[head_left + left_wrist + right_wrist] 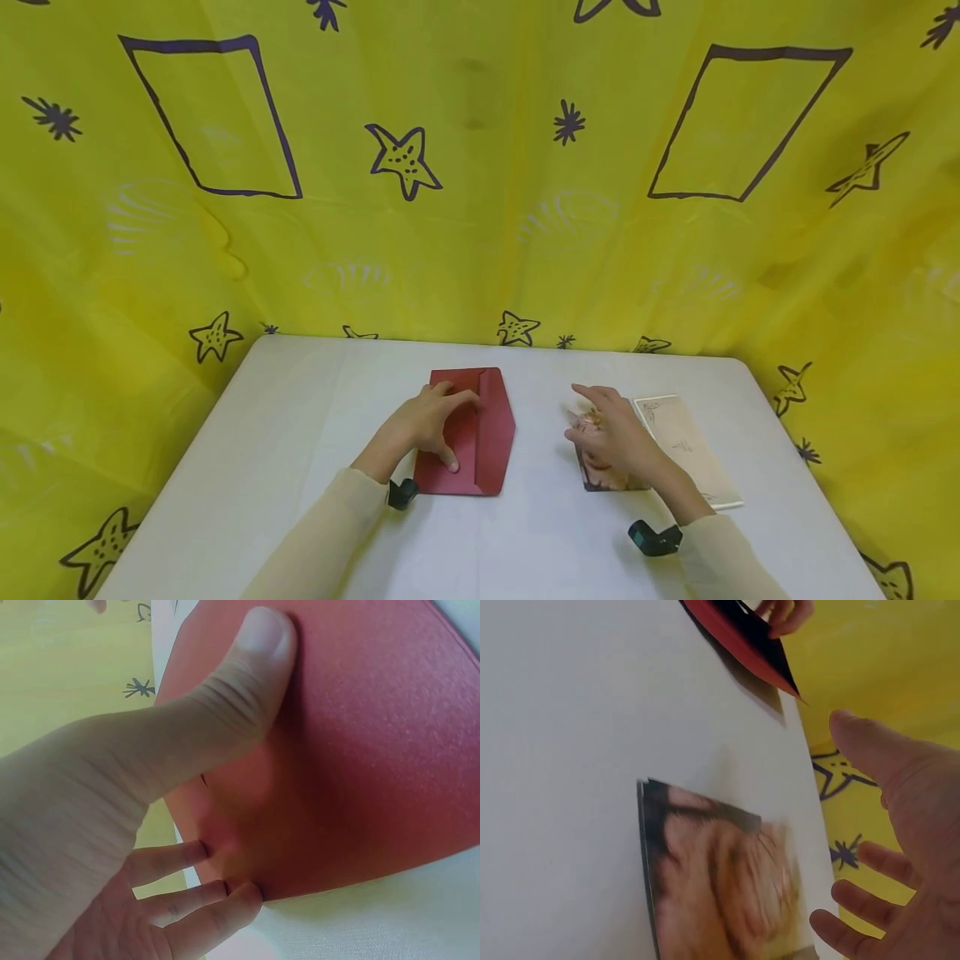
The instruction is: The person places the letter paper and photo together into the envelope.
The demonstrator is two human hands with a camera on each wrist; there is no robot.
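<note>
A red envelope [463, 442] lies on the left of the table's middle, its flap [495, 433] unfolded to the right. My left hand [431, 421] holds it, thumb on the paper and bent fingers at the far edge. Close up in the left wrist view, the thumb presses the red paper [375, 750] and fingertips meet its edge; the index finger is hidden. My right hand [618, 437] hovers with spread fingers over a picture card [600, 475], which it partly covers. From the right wrist, a gap shows between that hand [915, 825] and the picture card [712, 885].
Just right of the picture card lies a cream card [686, 442] with a small ornament. A white cloth covers the table [300, 467]. Yellow curtain [465, 250] with drawn stars surrounds its back and sides. Small dark devices sit at both wrists.
</note>
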